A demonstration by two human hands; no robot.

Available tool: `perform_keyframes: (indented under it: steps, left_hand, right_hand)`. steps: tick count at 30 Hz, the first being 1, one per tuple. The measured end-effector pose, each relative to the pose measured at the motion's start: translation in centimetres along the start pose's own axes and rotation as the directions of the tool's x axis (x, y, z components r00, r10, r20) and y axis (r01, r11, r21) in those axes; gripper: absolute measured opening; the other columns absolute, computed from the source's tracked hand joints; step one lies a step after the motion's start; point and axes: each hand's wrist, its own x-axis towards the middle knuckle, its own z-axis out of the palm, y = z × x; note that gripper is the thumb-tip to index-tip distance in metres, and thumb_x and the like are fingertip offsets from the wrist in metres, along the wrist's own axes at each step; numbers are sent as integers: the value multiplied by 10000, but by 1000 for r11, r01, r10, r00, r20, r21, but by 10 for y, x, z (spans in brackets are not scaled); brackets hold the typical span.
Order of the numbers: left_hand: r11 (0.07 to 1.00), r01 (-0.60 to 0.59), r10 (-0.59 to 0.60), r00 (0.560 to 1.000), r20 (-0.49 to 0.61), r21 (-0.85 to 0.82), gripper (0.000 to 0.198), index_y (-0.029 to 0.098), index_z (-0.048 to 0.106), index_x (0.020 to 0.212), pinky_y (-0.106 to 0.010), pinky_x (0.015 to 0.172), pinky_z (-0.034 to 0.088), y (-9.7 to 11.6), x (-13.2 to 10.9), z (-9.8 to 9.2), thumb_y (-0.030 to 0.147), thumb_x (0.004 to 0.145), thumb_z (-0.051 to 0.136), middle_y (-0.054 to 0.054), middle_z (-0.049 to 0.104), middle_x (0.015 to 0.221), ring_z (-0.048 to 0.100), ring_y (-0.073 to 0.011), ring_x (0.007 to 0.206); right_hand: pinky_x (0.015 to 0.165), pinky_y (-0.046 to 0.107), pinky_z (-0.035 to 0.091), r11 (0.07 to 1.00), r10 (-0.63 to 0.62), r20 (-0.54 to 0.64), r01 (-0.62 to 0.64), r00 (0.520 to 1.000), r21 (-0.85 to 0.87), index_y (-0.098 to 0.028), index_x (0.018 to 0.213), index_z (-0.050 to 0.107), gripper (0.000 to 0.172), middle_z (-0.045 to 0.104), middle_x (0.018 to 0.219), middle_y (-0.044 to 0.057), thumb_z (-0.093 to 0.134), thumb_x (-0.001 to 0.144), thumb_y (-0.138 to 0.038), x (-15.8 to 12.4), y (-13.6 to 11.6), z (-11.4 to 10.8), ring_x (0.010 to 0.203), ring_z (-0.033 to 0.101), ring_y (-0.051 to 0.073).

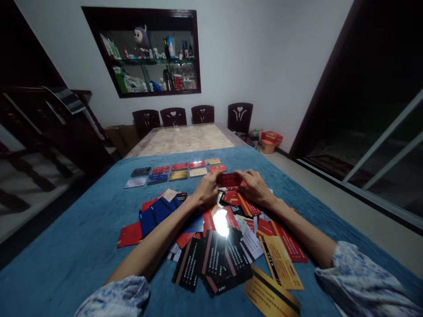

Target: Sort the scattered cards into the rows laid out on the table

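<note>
Between my two hands a red card [228, 179] is held by its ends, above the far side of a loose heap. My left hand [208, 189] is closed on its left end, and my right hand [255, 187] grips the right end. Whether it is one card or a small stack I cannot tell. Below lie scattered plastic cards: black ones [224, 264], yellow ones [280, 262], blue ones [160, 213] and red ones [130, 234]. Beyond my left hand, cards sit sorted in two rows, among them a blue stack [157, 178] and a gold stack [178, 175].
A blue cloth [82, 229] covers the near part of the table; its stone-patterned top [191, 138] shows behind. Several dark chairs [173, 116] stand at the far end. A wall niche [145, 61] holds bottles and a plush toy. An orange basket [269, 143] is on the floor.
</note>
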Motion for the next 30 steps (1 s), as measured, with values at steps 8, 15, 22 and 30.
perform_keyframes:
  steps: [8,15,22,30]
  left_hand:
    - [990,-70,66,997,33,123,461,145,542,1208,-396,901,474,0,-2,-1,101,750,577,-124,652,1103,575,-258,993]
    - [967,-46,24,996,90,250,395,156,539,1193,-408,935,464,4,-1,-9,155,801,589,-130,617,1137,553,-275,1065]
    - [954,-37,-3,991,136,297,473,178,520,1246,-426,967,450,3,-5,-16,151,785,619,-122,583,1170,523,-290,1116]
    - [949,-54,14,992,129,310,424,174,553,1200,-440,983,444,-9,-12,-27,170,789,654,-122,542,1204,486,-289,1148]
  right_hand:
    - [802,375,374,1000,-8,28,8,1000,-7,-126,1326,523,486,683,1045,137,595,857,-234,3,-1,-5,988,518,283]
    - [820,375,377,1000,3,93,-2,996,-7,-149,1309,551,492,652,1105,140,634,851,-308,9,-3,-7,1053,489,290]
    - [832,397,386,1000,-20,169,17,985,20,-171,1328,554,514,609,1209,162,610,852,-356,17,0,-9,1103,458,306]
    - [840,399,382,995,-92,209,84,974,47,-173,1318,572,513,590,1221,165,596,861,-405,31,-7,-7,1118,444,301]
